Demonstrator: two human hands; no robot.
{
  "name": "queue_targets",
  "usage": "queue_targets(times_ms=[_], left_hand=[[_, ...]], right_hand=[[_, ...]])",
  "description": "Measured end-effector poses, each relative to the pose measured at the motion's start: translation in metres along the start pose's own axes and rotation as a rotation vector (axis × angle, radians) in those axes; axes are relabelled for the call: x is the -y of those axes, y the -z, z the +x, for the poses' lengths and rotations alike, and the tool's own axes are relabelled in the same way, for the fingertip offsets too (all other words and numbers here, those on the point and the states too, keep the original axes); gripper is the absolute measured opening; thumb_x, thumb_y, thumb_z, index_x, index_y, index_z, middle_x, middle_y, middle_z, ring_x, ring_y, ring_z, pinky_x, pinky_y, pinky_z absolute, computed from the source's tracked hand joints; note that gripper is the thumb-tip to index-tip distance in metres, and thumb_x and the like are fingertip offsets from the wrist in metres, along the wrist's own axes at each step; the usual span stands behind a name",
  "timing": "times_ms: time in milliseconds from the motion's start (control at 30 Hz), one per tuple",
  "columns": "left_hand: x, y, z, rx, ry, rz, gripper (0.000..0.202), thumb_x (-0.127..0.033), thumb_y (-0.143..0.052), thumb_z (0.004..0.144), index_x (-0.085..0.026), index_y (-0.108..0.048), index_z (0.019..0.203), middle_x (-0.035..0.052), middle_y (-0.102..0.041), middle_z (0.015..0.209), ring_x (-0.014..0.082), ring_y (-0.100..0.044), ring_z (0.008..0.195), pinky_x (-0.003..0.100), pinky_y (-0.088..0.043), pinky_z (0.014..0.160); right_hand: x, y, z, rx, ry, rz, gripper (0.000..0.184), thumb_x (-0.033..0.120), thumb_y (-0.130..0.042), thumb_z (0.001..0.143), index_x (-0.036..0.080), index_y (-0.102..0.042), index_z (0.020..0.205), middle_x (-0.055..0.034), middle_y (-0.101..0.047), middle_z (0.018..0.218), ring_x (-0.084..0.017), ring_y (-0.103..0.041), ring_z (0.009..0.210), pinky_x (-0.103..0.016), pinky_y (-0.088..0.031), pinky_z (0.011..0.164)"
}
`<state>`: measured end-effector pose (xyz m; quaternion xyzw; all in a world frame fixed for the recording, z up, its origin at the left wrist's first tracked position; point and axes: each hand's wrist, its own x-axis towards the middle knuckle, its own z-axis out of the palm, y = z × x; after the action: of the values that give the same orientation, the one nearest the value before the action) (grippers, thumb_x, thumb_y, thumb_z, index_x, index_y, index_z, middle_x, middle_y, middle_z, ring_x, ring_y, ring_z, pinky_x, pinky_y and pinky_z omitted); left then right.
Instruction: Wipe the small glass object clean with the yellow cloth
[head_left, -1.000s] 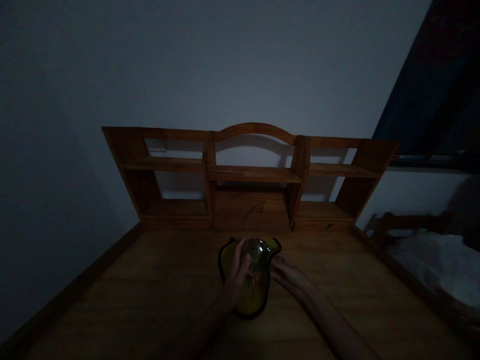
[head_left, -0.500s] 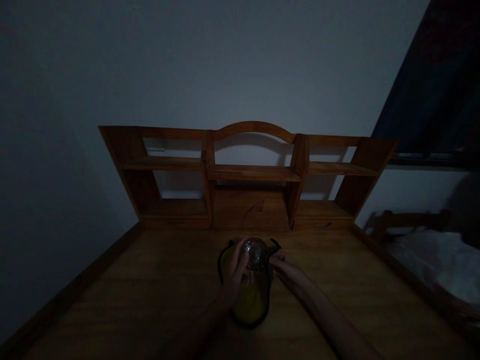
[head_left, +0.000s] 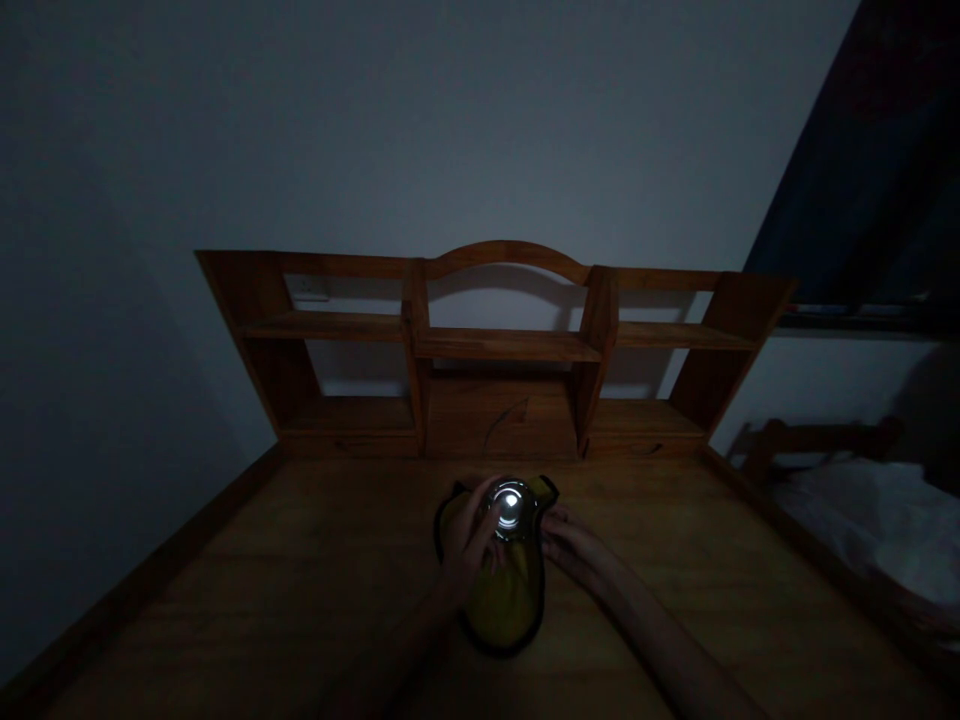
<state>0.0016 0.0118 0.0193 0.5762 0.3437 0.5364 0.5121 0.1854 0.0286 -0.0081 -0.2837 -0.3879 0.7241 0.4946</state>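
In this dim room the thing in hand is a small round glass vessel (head_left: 510, 506), clear and shiny, with a bright spot of light on its rounded top. What kind of vessel it is I can't make out in the gloom. It sits on the far end of a yellow cloth (head_left: 511, 605) edged in black, which lies crumpled in a long pad running from near to far. The cloth's far corners rise a little on either side of the glass. Both are at the middle of the wooden bench (head_left: 300, 580), nearer its far edge than its near one, just in front of the shelf unit (head_left: 502, 345). The left hand (head_left: 463, 555) comes in from the near side, and its fingers (head_left: 480, 512) curl around the left flank of the glass in a partly closed wrap, gripping it. The right hand (head_left: 577, 550) lies low on the right, its fingers (head_left: 551, 520) bent loosely and reaching the right side of the glass where the cloth edge rises. Whether they pinch cloth, press glass or only rest there I cannot tell. A wall socket (head_left: 311, 292) shows behind the upper left shelf, and a bed (head_left: 877, 520) with pale bedding stands off to the right of the bench.
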Motion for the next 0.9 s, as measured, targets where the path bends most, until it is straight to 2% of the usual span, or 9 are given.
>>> queue_targets(times_ms=[300, 600, 767, 900], left_hand=[[-0.001, 0.000, -0.001, 0.016, 0.007, -0.019, 0.049, -0.044, -0.043, 0.089, -0.022, -0.037, 0.132, 0.0099, -0.061, 0.112, 0.0075, -0.056, 0.042, 0.021, -0.046, 0.037], [-0.002, 0.000, -0.001, 0.005, 0.028, -0.029, 0.054, -0.047, -0.044, 0.087, -0.021, -0.036, 0.134, 0.0106, -0.065, 0.106, 0.0112, -0.058, 0.043, 0.023, -0.047, 0.036], [-0.005, 0.001, -0.001, -0.003, 0.022, -0.016, 0.052, -0.047, -0.043, 0.088, -0.021, -0.038, 0.133, 0.0118, -0.061, 0.115, 0.0108, -0.058, 0.043, 0.023, -0.047, 0.036], [-0.006, 0.002, -0.002, 0.011, 0.013, 0.005, 0.053, -0.046, -0.044, 0.088, -0.021, -0.036, 0.134, 0.0110, -0.063, 0.112, 0.0110, -0.058, 0.045, 0.023, -0.048, 0.037]], right_hand=[[-0.006, 0.005, 0.003, -0.017, 0.022, 0.031, 0.013, 0.020, -0.076, 0.067, 0.017, -0.066, 0.074, 0.0011, -0.066, 0.074, -0.011, -0.059, 0.069, -0.023, -0.044, 0.066], [-0.004, 0.003, 0.001, -0.143, 0.017, -0.048, 0.018, 0.026, -0.077, 0.065, 0.019, -0.063, 0.072, 0.0032, -0.063, 0.071, -0.011, -0.056, 0.068, -0.022, -0.042, 0.065], [-0.001, -0.003, 0.001, -0.138, 0.024, -0.066, 0.019, 0.027, -0.078, 0.064, 0.018, -0.063, 0.072, 0.0030, -0.062, 0.069, -0.010, -0.056, 0.065, -0.021, -0.042, 0.062], [0.002, -0.006, -0.001, -0.099, 0.008, -0.074, 0.020, 0.027, -0.078, 0.064, 0.018, -0.065, 0.076, 0.0005, -0.065, 0.074, -0.013, -0.058, 0.069, -0.023, -0.044, 0.065]])
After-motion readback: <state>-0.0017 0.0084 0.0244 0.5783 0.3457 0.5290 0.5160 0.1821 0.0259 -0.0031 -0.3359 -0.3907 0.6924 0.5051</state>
